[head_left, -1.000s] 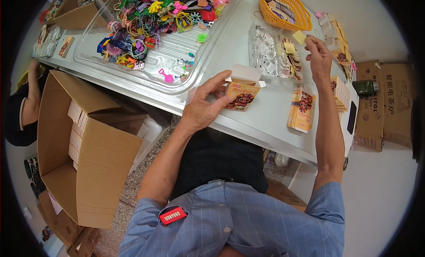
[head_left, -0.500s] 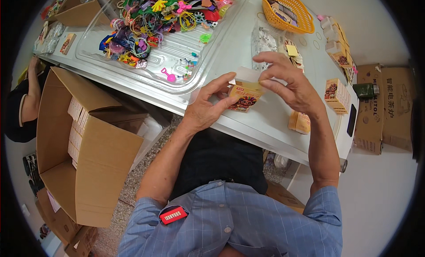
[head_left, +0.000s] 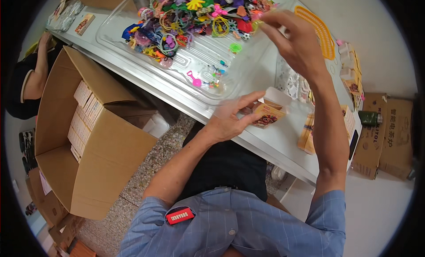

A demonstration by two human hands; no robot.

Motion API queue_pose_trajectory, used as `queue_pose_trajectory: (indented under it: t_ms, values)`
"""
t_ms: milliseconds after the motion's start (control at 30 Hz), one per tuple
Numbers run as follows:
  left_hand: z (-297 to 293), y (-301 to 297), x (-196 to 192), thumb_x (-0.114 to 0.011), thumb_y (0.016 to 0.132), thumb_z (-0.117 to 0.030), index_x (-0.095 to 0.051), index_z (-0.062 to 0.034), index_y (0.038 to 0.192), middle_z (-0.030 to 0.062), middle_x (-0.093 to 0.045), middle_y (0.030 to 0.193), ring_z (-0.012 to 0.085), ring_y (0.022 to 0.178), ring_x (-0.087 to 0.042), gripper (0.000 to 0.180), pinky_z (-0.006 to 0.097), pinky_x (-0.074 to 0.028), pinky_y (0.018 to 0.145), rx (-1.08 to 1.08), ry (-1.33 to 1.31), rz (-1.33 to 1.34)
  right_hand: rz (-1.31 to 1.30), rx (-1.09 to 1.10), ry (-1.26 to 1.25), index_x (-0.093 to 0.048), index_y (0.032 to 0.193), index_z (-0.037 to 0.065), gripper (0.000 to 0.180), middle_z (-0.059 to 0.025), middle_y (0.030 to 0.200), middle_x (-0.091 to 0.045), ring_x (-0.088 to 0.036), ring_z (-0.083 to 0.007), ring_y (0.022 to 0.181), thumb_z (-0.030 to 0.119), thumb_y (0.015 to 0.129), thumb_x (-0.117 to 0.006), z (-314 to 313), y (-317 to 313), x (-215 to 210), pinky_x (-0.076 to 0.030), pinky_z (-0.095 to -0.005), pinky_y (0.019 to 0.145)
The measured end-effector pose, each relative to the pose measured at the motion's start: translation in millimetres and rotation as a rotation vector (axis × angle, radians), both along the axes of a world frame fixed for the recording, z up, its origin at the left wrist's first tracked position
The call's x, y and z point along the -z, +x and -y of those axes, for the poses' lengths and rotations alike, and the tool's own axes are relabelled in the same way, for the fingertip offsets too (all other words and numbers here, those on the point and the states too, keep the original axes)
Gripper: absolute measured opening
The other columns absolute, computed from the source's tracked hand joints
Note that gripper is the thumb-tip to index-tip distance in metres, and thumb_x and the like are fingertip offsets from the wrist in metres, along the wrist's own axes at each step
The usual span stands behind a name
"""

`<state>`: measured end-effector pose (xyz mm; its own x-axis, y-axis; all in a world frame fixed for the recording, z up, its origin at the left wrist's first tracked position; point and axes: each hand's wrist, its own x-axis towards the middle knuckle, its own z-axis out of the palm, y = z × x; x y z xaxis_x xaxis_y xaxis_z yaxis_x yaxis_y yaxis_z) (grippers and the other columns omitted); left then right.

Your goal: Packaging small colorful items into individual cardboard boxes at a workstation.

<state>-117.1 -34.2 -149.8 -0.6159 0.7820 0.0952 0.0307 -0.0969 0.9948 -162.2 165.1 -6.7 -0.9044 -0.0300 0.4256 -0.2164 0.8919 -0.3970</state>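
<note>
A small yellow-orange carton (head_left: 269, 117) with a colourful printed front is gripped in my left hand (head_left: 232, 120), over the table's near edge. Its white top flap stands raised, and its inside cannot be seen. My right hand (head_left: 301, 44) is lifted at the right side of a clear plastic tray (head_left: 175, 71), with thumb and fingers apart and nothing visible between them. Heaped in the tray are small colourful toys (head_left: 195, 22), hair ties among them. A pink toy shovel (head_left: 194, 79) and several tiny pieces lie nearer me.
A large cardboard box (head_left: 113, 155) holding stacked cartons (head_left: 82, 117) is open at the left. On the right are more cartons (head_left: 306, 135), a transparent bag (head_left: 290, 80) and a yellow basket (head_left: 316, 29). Another person's arm (head_left: 37, 73) shows at the far left.
My right hand has left the carton's flap and moved up and away toward the tray. The left hand keeps the carton. The whole view has shifted, with tray and table now farther right.
</note>
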Motion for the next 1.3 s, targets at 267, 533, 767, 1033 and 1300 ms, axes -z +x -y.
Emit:
queue_pose_trajectory:
  t_ms: [267,533,767,1033,1300]
  values:
    - [1,-2,0,-0.070,0.095,-0.017,-0.053,-0.0096,0.145,0.0106,-0.067,0.119,0.0174,0.100,-0.065,0.053,0.031,-0.053,0.090,0.064,-0.035,-0.026,0.326,0.046,0.511,-0.067,0.107,0.003,0.036,-0.0177,0.095,-0.071,-0.068,-0.0388,0.093,0.029,0.084,-0.075,-1,-132,61,-0.052,-0.0469,0.081]
    - [1,-2,9,-0.067,0.097,-0.014,-0.050,-0.0092,0.147,0.0104,-0.066,0.120,0.0183,0.100,-0.064,0.053,0.032,-0.052,0.091,0.073,-0.037,-0.031,0.393,-0.077,0.449,-0.066,0.101,0.000,0.024,-0.0229,0.081,-0.065,-0.066,-0.0367,0.082,0.022,0.094,-0.064,-4,-142,59,-0.050,-0.0457,0.074]
    - [4,-6,-2,-0.071,0.094,-0.016,-0.054,-0.0092,0.144,0.0112,-0.069,0.110,0.0195,0.094,-0.067,0.053,0.033,-0.055,0.084,0.012,-0.035,-0.112,0.466,-0.071,-0.158,-0.066,0.098,0.000,0.028,-0.0034,0.076,-0.060,-0.051,-0.0143,0.069,0.027,0.101,-0.059,-8,-77,-5,-0.043,-0.0293,0.066]
    - [2,1,9,-0.070,0.091,-0.008,-0.052,-0.0091,0.143,0.0148,-0.071,0.106,0.0218,0.088,-0.070,0.055,0.033,-0.056,0.080,-0.085,0.110,-0.081,0.394,0.004,-0.352,-0.067,0.107,0.001,0.024,0.0013,0.078,-0.058,-0.049,-0.0076,0.071,0.024,0.101,-0.062,-33,26,-46,-0.040,-0.0236,0.065]
    - [0,3,9,-0.076,0.089,-0.010,-0.057,-0.0083,0.141,0.0094,-0.073,0.100,0.0117,0.083,-0.065,0.056,0.027,-0.053,0.077,-0.093,0.102,-0.009,0.349,0.035,-0.498,-0.066,0.113,0.001,0.021,0.0014,0.082,-0.058,-0.049,-0.0062,0.072,0.018,0.101,-0.062,-27,102,-47,-0.042,-0.0232,0.065]
